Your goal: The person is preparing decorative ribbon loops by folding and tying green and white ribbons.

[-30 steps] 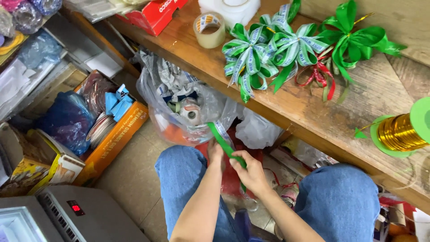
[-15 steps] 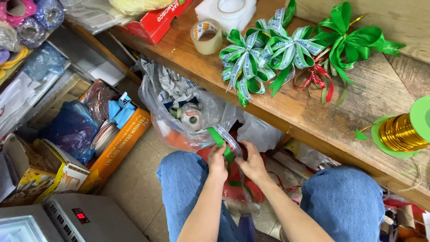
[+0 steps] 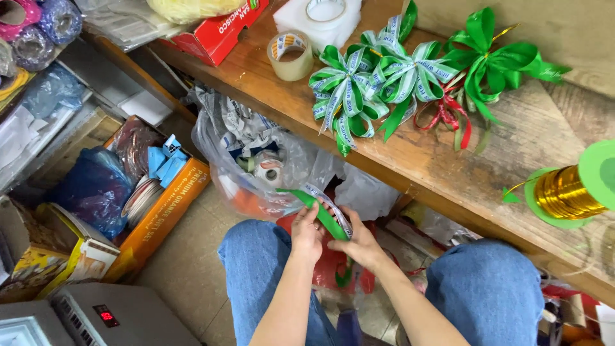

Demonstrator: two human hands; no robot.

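Two hands meet between the knees, low in front of the wooden desk (image 3: 416, 160). The left hand (image 3: 307, 234) and the right hand (image 3: 362, 243) both pinch a strip of green ribbon (image 3: 320, 211) with a pale printed band, held above the lap and angled up towards the clear plastic bag (image 3: 256, 166) under the desk edge. To fold it well, I would judge the thumbs should pin the overlap flat, keep both edges lined up and the loop even, without twisting the strip.

On the desk lie finished green ribbon bows (image 3: 378, 83), a plain green bow (image 3: 493, 64), a roll of tape (image 3: 291, 54) and a spool of gold cord (image 3: 567, 192).

Several things stay unclear: the fingertips are tucked beneath the ribbon, its lower end vanishes behind the hands against something red, and the bag's contents are a blur of rolls and scraps. The spool is cut off at the right edge.
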